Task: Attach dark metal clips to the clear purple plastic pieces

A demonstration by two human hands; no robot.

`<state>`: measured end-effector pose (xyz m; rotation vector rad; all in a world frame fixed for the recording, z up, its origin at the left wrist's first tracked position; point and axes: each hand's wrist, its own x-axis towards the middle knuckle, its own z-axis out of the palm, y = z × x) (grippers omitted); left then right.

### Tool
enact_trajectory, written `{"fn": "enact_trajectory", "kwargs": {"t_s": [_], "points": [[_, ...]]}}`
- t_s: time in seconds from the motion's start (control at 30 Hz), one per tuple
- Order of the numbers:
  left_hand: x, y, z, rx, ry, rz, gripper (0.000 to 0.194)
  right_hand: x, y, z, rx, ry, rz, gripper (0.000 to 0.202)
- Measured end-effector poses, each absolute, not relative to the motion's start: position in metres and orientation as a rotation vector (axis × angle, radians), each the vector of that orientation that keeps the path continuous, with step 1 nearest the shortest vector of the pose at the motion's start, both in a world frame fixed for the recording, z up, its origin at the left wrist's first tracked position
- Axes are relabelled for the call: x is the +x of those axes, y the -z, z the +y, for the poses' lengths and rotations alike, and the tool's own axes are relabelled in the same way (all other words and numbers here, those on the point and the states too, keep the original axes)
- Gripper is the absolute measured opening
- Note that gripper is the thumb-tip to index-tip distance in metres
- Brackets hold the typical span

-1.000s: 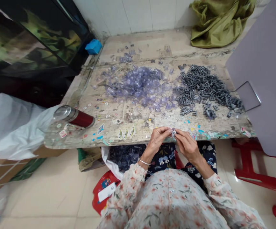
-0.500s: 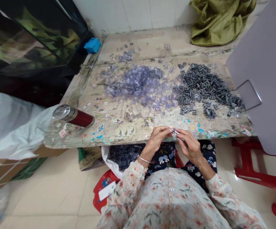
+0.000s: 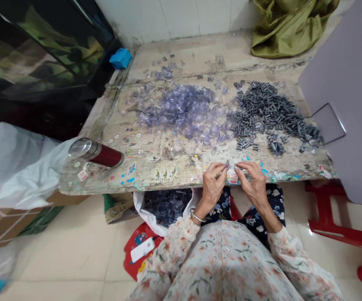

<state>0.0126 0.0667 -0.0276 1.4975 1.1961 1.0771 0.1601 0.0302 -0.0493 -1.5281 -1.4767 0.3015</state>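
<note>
Over the table's near edge, my left hand [image 3: 212, 184] pinches a small translucent purplish plastic piece [image 3: 227, 163] between thumb and fingertips. My right hand [image 3: 252, 182], a short gap to the right, has its thumb and forefinger pinched together; whatever is between them is too small to make out. Beyond the hands spreads a heap of clear purplish plastic pieces [image 3: 188, 104]. Right of that heap lies a pile of small dark grey plastic parts [image 3: 267, 106].
On the table [image 3: 112, 184], a red thermos [image 3: 105, 154] stands at left, among scattered stickers. An olive cloth [image 3: 290, 37] and a blue box [image 3: 120, 58] lie farther back. A grey panel [image 3: 350, 83] borders the right. Below hangs a white sack [image 3: 139, 205] of dark pieces.
My hands were together at the fingertips and have moved apart. The purplish piece stays in the left hand, now plainly visible.
</note>
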Motion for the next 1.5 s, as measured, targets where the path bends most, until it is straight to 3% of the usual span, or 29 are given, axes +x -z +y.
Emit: {"fn": "enact_trajectory", "kwargs": {"t_s": [0.17,0.43,0.7,0.9,1.13,1.5], "points": [[0.015,0.027,0.053,1.840,-0.988,1.269,0.022,0.151,0.043,0.031,-1.457,-0.515,-1.351,0.016],[0.013,0.011,0.047,2.229,-0.751,1.379,0.019,0.152,0.047,0.023,-1.474,-0.115,-1.788,0.017],[0.015,0.025,0.046,2.096,-0.684,1.390,0.013,0.151,0.063,0.013,-1.476,-0.019,-1.879,0.024],[0.011,0.032,0.045,2.254,-0.663,1.470,0.019,0.158,0.063,0.012,-1.497,-0.033,-1.945,0.030],[0.008,0.039,0.049,2.255,-0.668,1.503,0.020,0.181,0.071,0.033,-1.769,0.133,-2.012,0.025],[0.007,0.042,0.053,2.205,-0.691,1.504,0.021,0.186,0.080,0.038,-1.660,0.072,-2.045,0.023]]}}
